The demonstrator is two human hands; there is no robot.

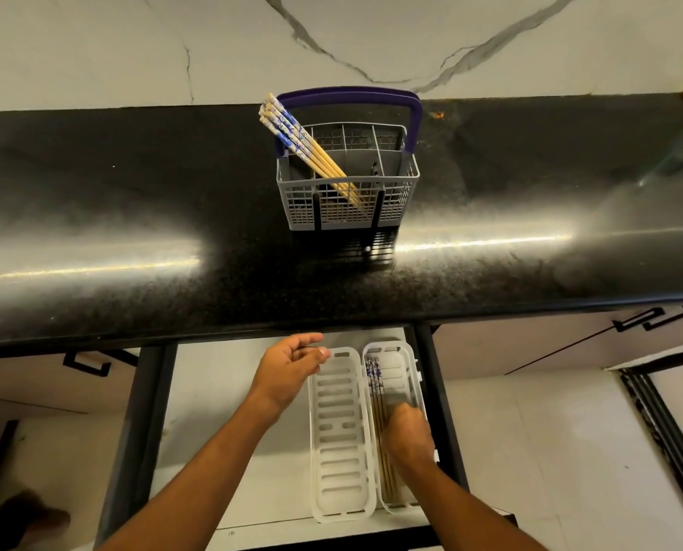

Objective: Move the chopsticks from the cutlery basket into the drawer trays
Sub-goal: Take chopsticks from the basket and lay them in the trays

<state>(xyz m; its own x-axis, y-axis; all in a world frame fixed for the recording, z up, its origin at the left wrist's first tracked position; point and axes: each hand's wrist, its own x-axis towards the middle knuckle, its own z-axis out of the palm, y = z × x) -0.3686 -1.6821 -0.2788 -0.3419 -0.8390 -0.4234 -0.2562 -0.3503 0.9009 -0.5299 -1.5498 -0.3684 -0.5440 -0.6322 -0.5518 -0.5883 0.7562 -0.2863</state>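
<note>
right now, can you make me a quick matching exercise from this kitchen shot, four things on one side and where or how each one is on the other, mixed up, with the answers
Things
1. cutlery basket
2. left tray
3. right tray
4. left hand

Places or states
A. in the open drawer, slotted floor bare
B. on the black countertop, blue-patterned chopsticks leaning out of it
C. above the far end of a tray, fingers relaxed, holding nothing
D. in the open drawer, chopsticks lying along it under the right hand

Pairs: 1-B, 2-A, 3-D, 4-C
</note>
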